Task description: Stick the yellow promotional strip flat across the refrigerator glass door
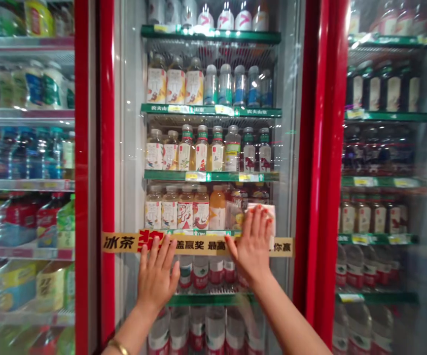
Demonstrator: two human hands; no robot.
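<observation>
1. Red door frames (107,148) are bordering a central glass cooler door (130,123), while plastic drink bottles (24,222) are standing on shelves behind the neighbouring door at far left.
2. Left hand (157,276): it is lying open against the lower glass, palm flat, fingers spread and pointing upward. Its fingertips are overlapping a yellow promotional strip (198,245) that is running across the door. A gold bangle (118,346) is circling the wrist.
3. Centre: the strip is continuing between the hands, well apart from each. Bottled drinks (154,153) are standing in rows behind the glass on green-edged shelves (211,176).
4. Right hand (252,249): it is also lying open and spread on the door, sitting higher than the left hand and covering part of the strip. Its fingers are reaching above the strip, over a white card (271,222) behind the glass.
5. Far right: bottles (369,217) are standing behind another door, partly blurred by reflections.
</observation>
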